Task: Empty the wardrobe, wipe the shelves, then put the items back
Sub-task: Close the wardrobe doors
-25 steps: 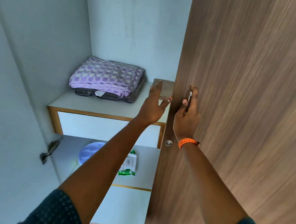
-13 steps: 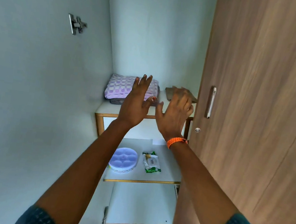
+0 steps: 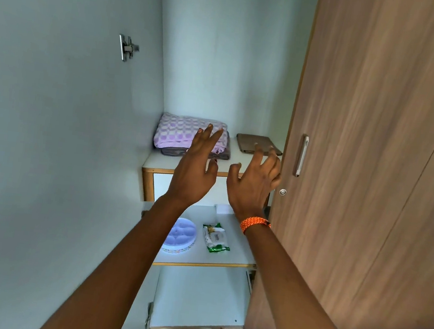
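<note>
Both hands reach toward the open wardrobe holding nothing: left hand (image 3: 195, 170) with fingers spread, right hand (image 3: 253, 185) with fingers loosely curled. Beyond the left fingertips lies a folded lilac towel (image 3: 186, 135) on the upper shelf (image 3: 161, 161); past the right, a brown cloth (image 3: 254, 144). Below the wrists sit a round plate (image 3: 181, 238) and a wipes packet (image 3: 215, 238). Just right stands the closed wooden door (image 3: 376, 157).
</note>
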Demonstrator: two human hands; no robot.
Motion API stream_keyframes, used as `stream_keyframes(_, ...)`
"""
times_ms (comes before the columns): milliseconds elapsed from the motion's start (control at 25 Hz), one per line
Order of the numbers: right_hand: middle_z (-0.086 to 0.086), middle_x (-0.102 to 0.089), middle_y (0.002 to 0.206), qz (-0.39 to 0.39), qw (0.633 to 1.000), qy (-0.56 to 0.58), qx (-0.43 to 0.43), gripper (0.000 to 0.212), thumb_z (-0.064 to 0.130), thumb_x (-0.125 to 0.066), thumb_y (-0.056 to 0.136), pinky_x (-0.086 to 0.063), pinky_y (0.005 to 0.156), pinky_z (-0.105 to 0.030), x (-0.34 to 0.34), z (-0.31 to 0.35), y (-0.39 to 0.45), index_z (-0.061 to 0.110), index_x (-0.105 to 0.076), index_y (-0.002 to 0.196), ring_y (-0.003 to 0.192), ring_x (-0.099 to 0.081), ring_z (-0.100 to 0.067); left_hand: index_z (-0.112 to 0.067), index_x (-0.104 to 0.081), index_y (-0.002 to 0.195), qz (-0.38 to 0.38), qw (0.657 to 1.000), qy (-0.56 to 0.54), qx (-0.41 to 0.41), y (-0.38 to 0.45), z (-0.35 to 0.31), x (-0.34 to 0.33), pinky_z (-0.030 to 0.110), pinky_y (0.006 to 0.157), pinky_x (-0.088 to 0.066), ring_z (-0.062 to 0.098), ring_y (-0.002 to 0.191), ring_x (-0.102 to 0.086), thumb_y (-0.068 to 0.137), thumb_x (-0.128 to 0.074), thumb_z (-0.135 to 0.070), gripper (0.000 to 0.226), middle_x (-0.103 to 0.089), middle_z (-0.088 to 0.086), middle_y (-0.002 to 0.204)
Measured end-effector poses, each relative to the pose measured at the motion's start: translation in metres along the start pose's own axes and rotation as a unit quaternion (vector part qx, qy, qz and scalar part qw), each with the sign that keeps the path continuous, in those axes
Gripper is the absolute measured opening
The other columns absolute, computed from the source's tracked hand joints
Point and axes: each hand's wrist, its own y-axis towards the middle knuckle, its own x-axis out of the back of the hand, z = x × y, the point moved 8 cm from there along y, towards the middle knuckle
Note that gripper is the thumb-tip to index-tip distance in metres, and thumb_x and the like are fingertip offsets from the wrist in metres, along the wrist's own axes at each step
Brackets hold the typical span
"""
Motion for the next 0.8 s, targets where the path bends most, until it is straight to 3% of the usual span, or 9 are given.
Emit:
stream_keyframes(80, -0.017, -0.034, 0.147, 0.000, 1.000, 0.008, 0.013, 0.056, 0.026, -0.055, 0.081, -0.024, 0.104, -0.051, 0.005, 0.009, -0.009, 0.012, -0.046, 0.134, 0.135, -0.029, -0.035, -0.016, -0.035, 0.145, -0.011, 1.000, -0.013, -0.008, -0.003, -0.009, 0.008, -0.009, 0.094, -0.013, 0.022, 0.147, -0.012, 0.088, -0.047, 0.008, 0.063, -0.024, 0.006, 0.156)
stream_keyframes(160, -0.016, -0.036, 0.146, -0.008, 0.999, 0.020, 0.031, 0.057, 0.025, -0.055, 0.078, -0.024, 0.103, -0.049, 0.014, 0.022, -0.019, 0.013, -0.047, 0.133, 0.135, -0.030, -0.034, -0.013, -0.037, 0.144, -0.033, 0.999, -0.029, -0.005, -0.003, -0.017, 0.022, -0.007, 0.098, -0.014, 0.024, 0.146, -0.016, 0.087, -0.047, 0.009, 0.062, -0.027, 0.008, 0.155)
stream_keyframes(360, -0.017, -0.039, 0.143, -0.026, 0.999, 0.013, 0.030, 0.056, 0.021, -0.057, 0.077, -0.028, 0.102, -0.051, 0.048, 0.041, -0.054, 0.014, -0.048, 0.132, 0.131, -0.034, -0.034, -0.018, -0.037, 0.144, 0.001, 0.998, -0.056, -0.019, -0.021, -0.039, 0.049, 0.029, 0.114, -0.026, 0.022, 0.146, -0.021, 0.090, -0.048, 0.007, 0.060, -0.025, 0.005, 0.156)
stream_keyframes(440, -0.017, -0.039, 0.143, -0.018, 1.000, -0.007, 0.019, 0.054, 0.020, -0.058, 0.079, -0.027, 0.103, -0.052, 0.058, 0.046, -0.071, 0.014, -0.048, 0.132, 0.131, -0.034, -0.034, -0.018, -0.036, 0.144, 0.003, 0.997, -0.071, -0.019, -0.032, -0.049, 0.066, 0.033, 0.115, -0.025, 0.022, 0.146, -0.020, 0.091, -0.048, 0.007, 0.060, -0.024, 0.004, 0.157)
stream_keyframes(520, -0.015, -0.038, 0.144, -0.009, 1.000, -0.012, 0.000, 0.053, 0.020, -0.057, 0.081, -0.025, 0.105, -0.050, 0.070, 0.057, -0.095, 0.015, -0.047, 0.132, 0.133, -0.033, -0.033, -0.017, -0.036, 0.144, 0.011, 0.996, -0.077, -0.035, -0.050, -0.063, 0.090, 0.028, 0.114, -0.023, 0.022, 0.146, -0.019, 0.090, -0.049, 0.008, 0.061, -0.023, 0.004, 0.157)
stream_keyframes(640, -0.013, -0.037, 0.144, -0.005, 1.000, 0.009, -0.010, 0.054, 0.022, -0.057, 0.080, -0.023, 0.105, -0.046, 0.087, 0.095, -0.143, 0.015, -0.047, 0.133, 0.134, -0.031, -0.030, -0.015, -0.042, 0.140, 0.011, 0.995, -0.064, -0.077, -0.087, -0.084, 0.143, 0.006, 0.108, -0.017, 0.024, 0.145, -0.022, 0.086, -0.048, 0.013, 0.061, -0.027, 0.007, 0.155)
stream_keyframes(720, -0.011, -0.039, 0.143, -0.008, 0.999, 0.045, 0.010, 0.055, 0.028, -0.054, 0.081, -0.021, 0.104, -0.043, 0.096, 0.131, -0.176, 0.015, -0.046, 0.134, 0.133, -0.032, -0.029, -0.012, -0.053, 0.132, -0.033, 0.991, -0.046, -0.123, -0.114, -0.099, 0.188, 0.002, 0.105, -0.021, 0.025, 0.139, -0.035, 0.085, -0.045, 0.011, 0.053, -0.042, 0.009, 0.147)
stream_keyframes(800, -0.010, -0.042, 0.141, -0.013, 0.993, 0.095, 0.066, 0.056, 0.038, -0.047, 0.084, -0.023, 0.103, -0.043, 0.105, 0.176, -0.205, 0.015, -0.045, 0.135, 0.130, -0.037, -0.027, -0.008, -0.064, 0.116, -0.131, 0.976, -0.015, -0.173, -0.142, -0.115, 0.243, 0.006, 0.102, -0.031, 0.022, 0.124, -0.049, 0.084, -0.043, 0.001, 0.040, -0.058, 0.010, 0.131)
